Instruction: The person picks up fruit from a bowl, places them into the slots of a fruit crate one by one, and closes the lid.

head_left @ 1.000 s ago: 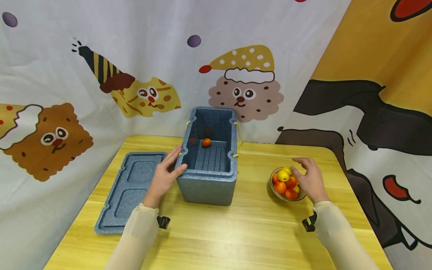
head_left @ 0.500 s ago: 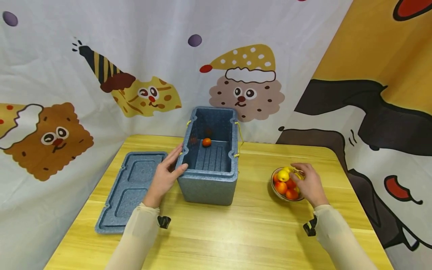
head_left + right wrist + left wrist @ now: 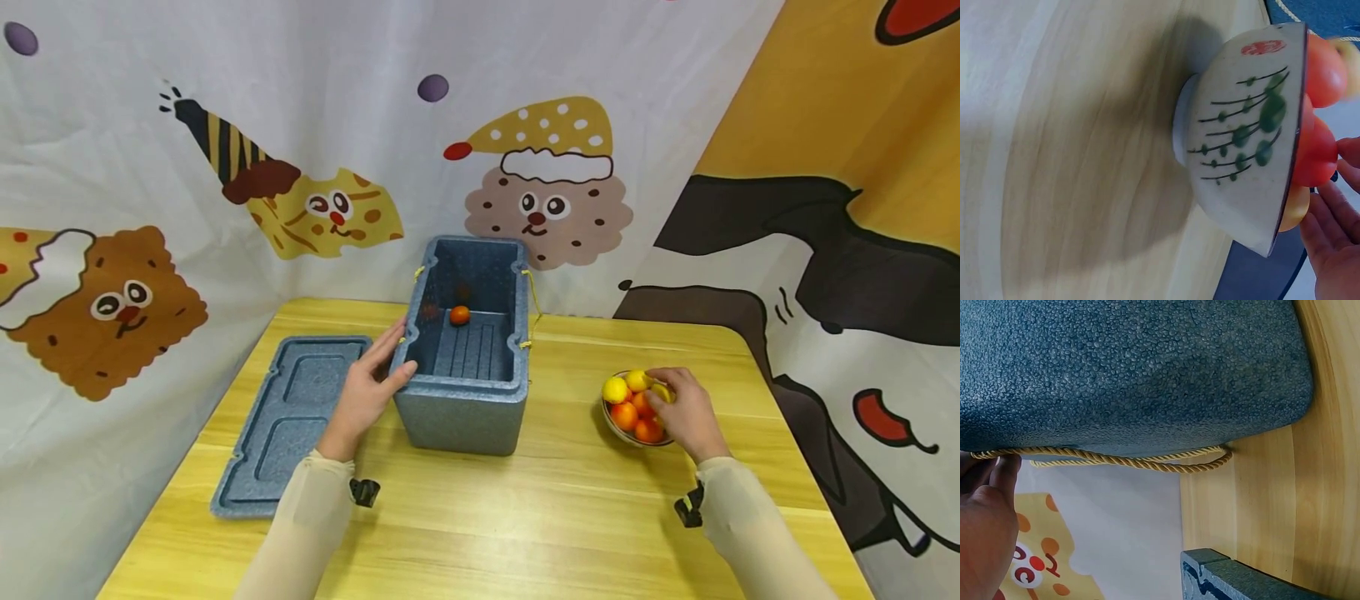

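A speckled blue-grey foam box (image 3: 461, 417) stands lidless, an orange-red tomato-like fruit (image 3: 460, 315) lying on its floor. My left hand (image 3: 365, 400) rests against its left side, fingers fairly straight along the wall, thumb at the rim's near corner. The left wrist view shows those fingers beside a yellow rope (image 3: 1129, 461). To the right, a patterned bowl (image 3: 1229, 150) holds red-orange fruits (image 3: 624, 416) and yellow ones (image 3: 616, 389). My right hand (image 3: 686, 410) reaches over its right side, fingers bent down at the fruit. A yellow fruit shows between thumb and fingers; whether they pinch it is unclear.
The box's lid (image 3: 292, 425) lies flat on the wooden table (image 3: 480, 533), left of the box and beside my left forearm. Behind the table hangs a cartoon-printed curtain (image 3: 345, 100). A second yellow rope (image 3: 534, 296) hangs at the box's right side.
My right hand has come down from above the bowl onto its fruit. The yellow fruit on top has shifted left toward the rim. My left hand stays at the box.
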`<state>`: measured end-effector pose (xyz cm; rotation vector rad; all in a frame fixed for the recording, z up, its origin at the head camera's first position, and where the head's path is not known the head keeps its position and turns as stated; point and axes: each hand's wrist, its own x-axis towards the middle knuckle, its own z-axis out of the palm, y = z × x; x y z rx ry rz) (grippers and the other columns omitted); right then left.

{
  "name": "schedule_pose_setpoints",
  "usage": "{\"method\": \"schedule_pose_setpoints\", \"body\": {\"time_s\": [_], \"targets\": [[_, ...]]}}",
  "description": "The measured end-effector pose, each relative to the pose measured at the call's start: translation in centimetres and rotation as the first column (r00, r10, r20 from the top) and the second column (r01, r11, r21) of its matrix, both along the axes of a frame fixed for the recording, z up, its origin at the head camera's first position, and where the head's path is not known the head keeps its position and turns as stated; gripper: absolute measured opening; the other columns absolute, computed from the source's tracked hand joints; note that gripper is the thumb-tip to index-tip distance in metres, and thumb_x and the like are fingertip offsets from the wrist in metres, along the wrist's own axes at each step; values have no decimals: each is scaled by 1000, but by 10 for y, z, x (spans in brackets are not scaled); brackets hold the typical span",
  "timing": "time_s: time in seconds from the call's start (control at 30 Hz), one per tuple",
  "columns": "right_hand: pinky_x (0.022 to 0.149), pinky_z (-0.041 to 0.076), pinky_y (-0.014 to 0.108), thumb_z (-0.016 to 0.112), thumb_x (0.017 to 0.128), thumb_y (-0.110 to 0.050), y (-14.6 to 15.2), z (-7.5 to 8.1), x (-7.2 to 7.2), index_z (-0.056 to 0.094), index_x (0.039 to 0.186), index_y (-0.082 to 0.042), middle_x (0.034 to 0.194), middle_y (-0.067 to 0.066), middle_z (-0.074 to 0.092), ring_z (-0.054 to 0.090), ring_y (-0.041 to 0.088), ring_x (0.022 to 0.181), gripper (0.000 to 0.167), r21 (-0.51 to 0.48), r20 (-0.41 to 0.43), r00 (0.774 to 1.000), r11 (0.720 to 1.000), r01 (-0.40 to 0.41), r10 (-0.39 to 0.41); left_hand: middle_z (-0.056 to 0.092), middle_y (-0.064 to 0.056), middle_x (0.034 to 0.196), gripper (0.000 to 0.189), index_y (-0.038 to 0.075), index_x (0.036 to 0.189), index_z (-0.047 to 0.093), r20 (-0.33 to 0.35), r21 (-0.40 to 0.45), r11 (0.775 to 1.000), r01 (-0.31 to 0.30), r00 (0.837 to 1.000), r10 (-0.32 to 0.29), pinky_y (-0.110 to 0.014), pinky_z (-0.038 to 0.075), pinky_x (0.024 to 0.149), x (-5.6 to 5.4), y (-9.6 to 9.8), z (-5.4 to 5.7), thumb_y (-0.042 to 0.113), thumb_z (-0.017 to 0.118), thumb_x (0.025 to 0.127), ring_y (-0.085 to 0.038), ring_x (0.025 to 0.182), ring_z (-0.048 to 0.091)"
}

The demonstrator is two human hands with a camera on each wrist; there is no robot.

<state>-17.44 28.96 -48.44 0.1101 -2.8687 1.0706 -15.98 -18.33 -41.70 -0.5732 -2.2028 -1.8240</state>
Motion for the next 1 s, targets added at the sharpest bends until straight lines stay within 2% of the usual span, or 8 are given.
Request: {"method": "schedule_pose_setpoints", "body": {"time_s": [0.43,0.63,0.87,1.0], "targets": [[97,35,62,66,94,-12,0,-4,3,65,115,1,124,22,50,46,45,118,25,14,-22,1000,1000,-19,19,34,-25,151,55,-11,143,41,7,-36,999,-19,1000,19,-23,30,107,0,0,-1,-1,63,94,-37,139,32],[97,36,61,70,92,-14,0,-6,5,66,111,2,122,22,49,47,46,115,25,19,-36,999,1000,-20,21,34,-27,151,55,-13,142,40,0,-5,1000,-11,1000,11,-21,29,107,-1,0,-2,-6,62,93,-38,139,31],[95,34,59,72,92,-17,0,-10,8,68,110,2,119,20,56,39,40,116,26,57,-56,998,998,-18,21,34,-26,151,55,-12,143,40,10,-2,1000,-12,1000,12,-21,30,107,0,1,-2,-5,62,94,-38,139,31],[91,40,56,72,91,-13,-1,-10,9,67,111,1,115,18,58,47,37,108,26,80,-64,997,996,-38,44,34,-26,151,54,-12,143,41,4,-2,1000,-17,1000,17,-20,30,106,0,1,-3,-5,62,94,-39,139,32]]}}
